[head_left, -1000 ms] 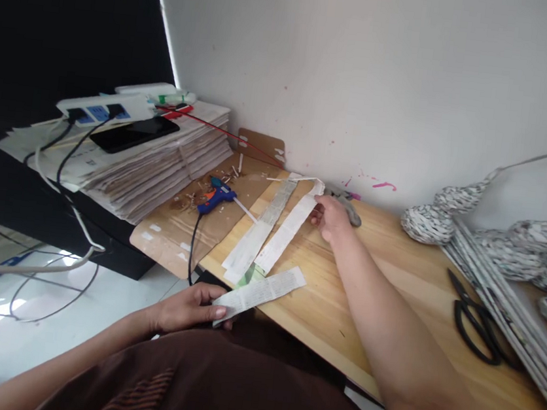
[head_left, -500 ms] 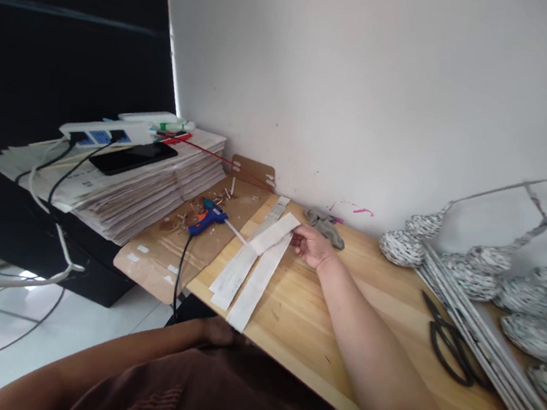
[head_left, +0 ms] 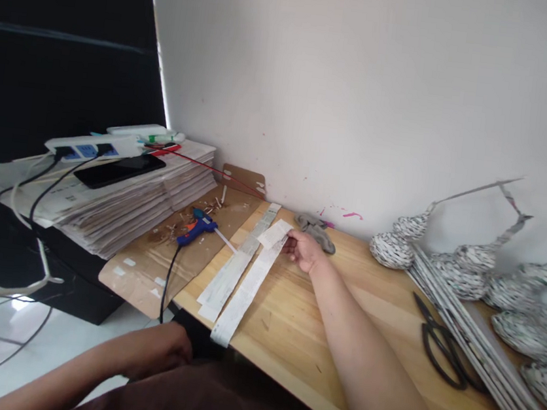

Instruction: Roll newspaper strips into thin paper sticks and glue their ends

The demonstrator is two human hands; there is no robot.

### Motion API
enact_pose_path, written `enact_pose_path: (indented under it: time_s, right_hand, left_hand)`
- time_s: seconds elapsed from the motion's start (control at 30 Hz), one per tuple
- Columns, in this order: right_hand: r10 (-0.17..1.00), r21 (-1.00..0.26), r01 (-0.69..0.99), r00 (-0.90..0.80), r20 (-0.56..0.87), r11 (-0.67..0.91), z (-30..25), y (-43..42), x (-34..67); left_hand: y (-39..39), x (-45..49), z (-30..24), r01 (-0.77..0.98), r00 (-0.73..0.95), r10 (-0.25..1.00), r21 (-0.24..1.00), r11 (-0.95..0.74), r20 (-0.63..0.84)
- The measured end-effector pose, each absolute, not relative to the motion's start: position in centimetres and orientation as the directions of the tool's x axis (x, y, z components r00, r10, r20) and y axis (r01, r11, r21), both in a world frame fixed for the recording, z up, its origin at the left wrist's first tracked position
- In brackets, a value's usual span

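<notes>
My right hand (head_left: 304, 249) pinches the far end of a white paper strip (head_left: 246, 292) between thumb and fingers. The strip's far end is folded over, and its near end hangs slightly past the table's front edge. Just left of it lies a stack of similar printed paper strips (head_left: 229, 277). My left hand (head_left: 171, 343) is low by my lap, in front of the table edge, with its fingers bent down out of sight. A blue glue gun (head_left: 198, 228) rests left of the strips, its white glue stick pointing toward them.
Brown cardboard (head_left: 139, 275) with glue scraps lies under the glue gun. A paper stack (head_left: 165, 199) carries a phone (head_left: 120, 170) and a power strip (head_left: 93, 147). A grey cloth (head_left: 317, 231) lies near the wall. At right are black scissors (head_left: 440, 346), long paper rods (head_left: 472, 346) and woven paper gourds (head_left: 391, 250).
The folded flap in my right hand has been lowered onto the strip, away from the left stack. My left hand has drawn back leftward from the table edge. The view has shifted slightly.
</notes>
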State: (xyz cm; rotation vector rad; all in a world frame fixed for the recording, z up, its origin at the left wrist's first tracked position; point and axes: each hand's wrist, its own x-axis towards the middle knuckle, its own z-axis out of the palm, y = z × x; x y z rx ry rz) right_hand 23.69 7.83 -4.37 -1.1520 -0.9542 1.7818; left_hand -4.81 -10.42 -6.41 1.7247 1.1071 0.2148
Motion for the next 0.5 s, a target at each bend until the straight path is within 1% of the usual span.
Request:
enact_pose_path:
  time_s: [0.07,0.1,0.13,0.2,0.23,0.27,0.3,0.33,0.37,0.4,0.43,0.5]
  right_hand:
    - [0.889,-0.883,-0.206,-0.288,-0.357,-0.422,-4.4,7.8,23.7]
    - [0.883,-0.881,-0.201,-0.298,-0.362,-0.428,-4.3,7.8,23.6]
    - [0.879,-0.880,-0.196,-0.308,-0.364,-0.433,-4.3,7.7,23.6]
    - [0.872,-0.880,-0.187,-0.329,-0.362,-0.436,-4.2,7.5,23.6]
    - [0.870,-0.882,-0.183,-0.338,-0.358,-0.434,-4.1,7.4,23.6]
    - [0.869,-0.884,-0.181,-0.348,-0.353,-0.431,-4.1,7.3,23.6]
    - [0.867,-0.886,-0.180,-0.359,-0.345,-0.427,-4.1,7.2,23.6]
    - [0.866,-0.888,-0.181,-0.370,-0.337,-0.423,-4.1,7.2,23.7]
    - [0.864,-0.889,-0.186,-0.382,-0.327,-0.419,-4.1,7.2,23.8]
    - [0.862,-0.889,-0.193,-0.395,-0.318,-0.416,-4.1,7.2,23.9]
    - [0.860,-0.887,-0.203,-0.407,-0.308,-0.414,-4.2,7.3,24.1]
    - [0.857,-0.883,-0.226,-0.424,-0.292,-0.412,-4.4,7.6,24.4]
  left_hand:
    - [-10.1,-5.8,-3.2,0.617,0.525,0.718,0.785,0.048,-0.457]
    - [-9.6,-6.1,-1.7,0.598,0.494,0.736,0.796,0.100,-0.463]
    - [-8.8,-6.1,-0.5,0.582,0.450,0.781,0.806,0.112,-0.433]
    - [-6.8,-5.5,1.1,0.575,0.369,0.890,0.818,0.008,-0.268]
    - [-5.6,-4.8,1.5,0.583,0.281,0.948,0.811,-0.046,-0.149]
    - [-4.3,-4.1,1.6,0.581,0.245,0.968,0.808,-0.100,-0.056]
    - [-3.1,-3.2,1.5,0.563,0.263,0.965,0.810,-0.165,0.013]
    - [-2.0,-2.2,1.3,0.536,0.325,0.945,0.813,-0.225,0.048]
    - [-0.9,-1.2,1.0,0.503,0.346,0.933,0.819,-0.277,0.103]
    - [0.1,-0.3,0.7,0.502,0.346,0.926,0.805,-0.318,0.149]
    - [1.0,0.5,0.4,0.516,0.319,0.920,0.773,-0.369,0.226]
    - [2.6,1.8,0.0,0.588,0.263,0.906,0.689,-0.423,0.331]
